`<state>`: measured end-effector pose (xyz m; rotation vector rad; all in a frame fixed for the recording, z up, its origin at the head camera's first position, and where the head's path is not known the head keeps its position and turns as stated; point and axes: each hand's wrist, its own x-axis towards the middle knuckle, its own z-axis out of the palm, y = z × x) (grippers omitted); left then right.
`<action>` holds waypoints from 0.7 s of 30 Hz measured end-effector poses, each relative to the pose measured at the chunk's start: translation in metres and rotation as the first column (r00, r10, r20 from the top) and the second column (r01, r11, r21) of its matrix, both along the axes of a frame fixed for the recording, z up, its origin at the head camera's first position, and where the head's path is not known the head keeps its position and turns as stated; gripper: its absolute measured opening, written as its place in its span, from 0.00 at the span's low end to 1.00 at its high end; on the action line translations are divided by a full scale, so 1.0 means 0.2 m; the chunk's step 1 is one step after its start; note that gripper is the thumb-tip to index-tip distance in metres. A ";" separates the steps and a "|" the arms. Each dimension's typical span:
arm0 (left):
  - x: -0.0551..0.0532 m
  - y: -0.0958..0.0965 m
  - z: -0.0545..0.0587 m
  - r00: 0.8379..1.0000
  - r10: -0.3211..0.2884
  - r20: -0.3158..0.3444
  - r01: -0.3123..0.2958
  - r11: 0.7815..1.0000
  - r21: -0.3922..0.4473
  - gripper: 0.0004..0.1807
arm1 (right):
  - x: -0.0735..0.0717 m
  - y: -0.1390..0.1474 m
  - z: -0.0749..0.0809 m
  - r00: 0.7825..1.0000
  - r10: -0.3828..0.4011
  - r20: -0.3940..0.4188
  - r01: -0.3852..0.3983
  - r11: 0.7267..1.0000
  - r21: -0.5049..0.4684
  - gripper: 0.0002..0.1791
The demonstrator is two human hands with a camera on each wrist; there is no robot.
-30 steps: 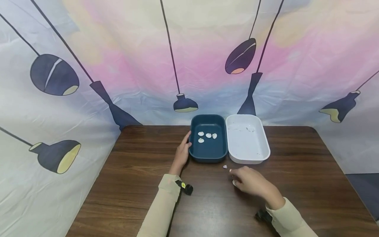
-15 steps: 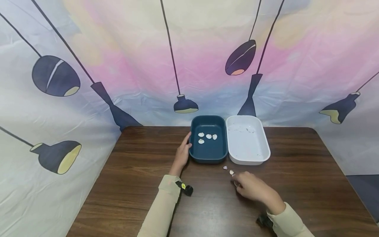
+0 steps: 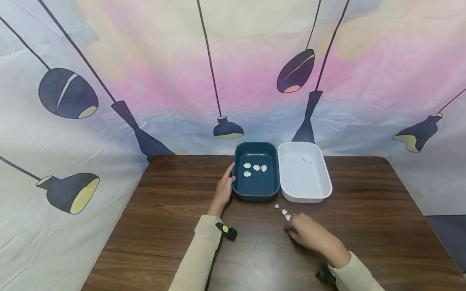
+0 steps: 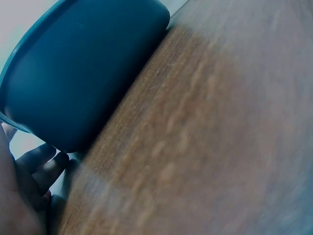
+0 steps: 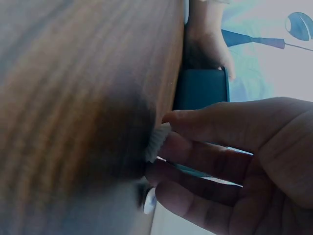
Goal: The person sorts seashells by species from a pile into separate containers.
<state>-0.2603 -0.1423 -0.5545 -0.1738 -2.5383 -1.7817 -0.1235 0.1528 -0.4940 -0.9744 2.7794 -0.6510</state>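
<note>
Low over the table, my right hand [image 3: 309, 232] pinches a white ribbed seashell [image 5: 159, 141] between thumb and fingers. Just beyond its fingertips lie two small pale shells [image 3: 288, 217], with a purplish shell [image 3: 277, 206] farther toward the trays. My left hand [image 3: 223, 190] holds the left side of a dark teal tray [image 3: 256, 190], its digits on either side of the rim. In the left wrist view, curled fingers [image 4: 51, 169] touch the tray's lower corner. Several white shells [image 3: 256, 167] lie inside that tray.
A white tray [image 3: 306, 195] stands right beside the teal one, with small dark specks on its floor. Both stand on a brown wooden table [image 3: 164, 226], near its back edge. A cloth printed with lamps [image 3: 164, 81] hangs behind.
My right hand has drawn back slightly toward me. Two more shells now show on the table in front of its fingertips. The left hand stays at the teal tray.
</note>
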 end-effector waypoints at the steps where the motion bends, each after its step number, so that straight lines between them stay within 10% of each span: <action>1: 0.00 0.00 0.00 1.000 -0.002 -0.002 0.002 1.000 0.001 0.33 | 0.00 0.00 0.00 1.000 0.000 -0.010 0.000 1.000 0.004 0.10; 21: 0.00 0.00 0.01 1.000 0.000 0.011 0.000 1.000 0.023 0.32 | 0.07 -0.04 -0.03 0.997 -0.023 -0.072 0.025 0.999 0.026 0.11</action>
